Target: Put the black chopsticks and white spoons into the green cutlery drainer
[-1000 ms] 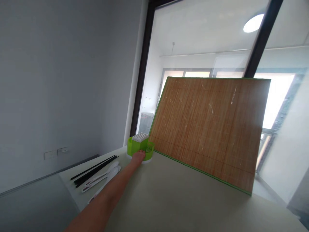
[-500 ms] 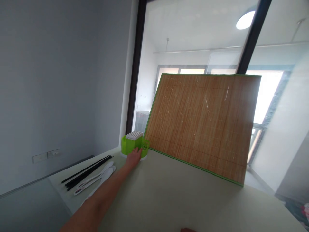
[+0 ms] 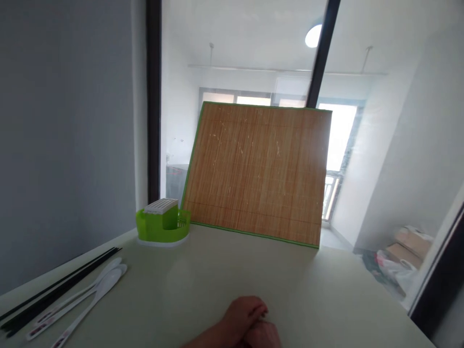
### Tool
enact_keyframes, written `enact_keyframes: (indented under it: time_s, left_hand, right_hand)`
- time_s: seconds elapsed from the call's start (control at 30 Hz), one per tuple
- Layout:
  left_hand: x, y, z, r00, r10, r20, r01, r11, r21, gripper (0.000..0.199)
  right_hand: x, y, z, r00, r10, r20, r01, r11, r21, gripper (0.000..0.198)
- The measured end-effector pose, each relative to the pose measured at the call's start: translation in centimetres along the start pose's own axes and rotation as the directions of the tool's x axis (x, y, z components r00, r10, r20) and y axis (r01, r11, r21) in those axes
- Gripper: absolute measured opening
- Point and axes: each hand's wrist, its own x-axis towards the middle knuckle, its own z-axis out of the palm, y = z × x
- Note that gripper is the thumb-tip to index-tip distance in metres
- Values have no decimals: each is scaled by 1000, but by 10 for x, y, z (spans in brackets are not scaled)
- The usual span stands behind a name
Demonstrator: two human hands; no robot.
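Note:
At the bottom middle, my left hand (image 3: 243, 311) rests with its fingers curled, against and partly over my right hand (image 3: 264, 335). Both look closed, and no object shows in either; parts of the right hand's fingers are hidden. Beyond them at the left stands a green cutlery holder (image 3: 155, 230) with a white slotted top and white base, apart from both hands. Several black chopsticks (image 3: 68, 280) lie in a bundle at the table's left side. Beside them are white spoons (image 3: 105, 282) with patterned handle ends, pointing away from me.
A bamboo mat (image 3: 257, 174) with green edging leans upright against the glass at the back of the pale table (image 3: 203, 270). A grey wall (image 3: 68, 135) rises at the left. Behind the glass, cardboard boxes (image 3: 409, 246) and bags sit on the floor.
My left hand has let go of the green cutlery holder and drawn back to my right hand. The view has turned right, bringing my right hand more into sight.

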Motion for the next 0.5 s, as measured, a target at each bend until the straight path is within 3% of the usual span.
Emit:
enact_keyframes:
  time_s: [0.17,0.5]
  left_hand:
    - [0,1,3,991,-124,-43,125,992,11,28]
    - [-14,1,-16,992,-99,-81,109,986,128,25]
  right_hand:
    - [1,-1,1,997,-54,-59,52,998,-27,12]
    - [-7,-13,-26,988,-72,-136,69,997,-26,8]
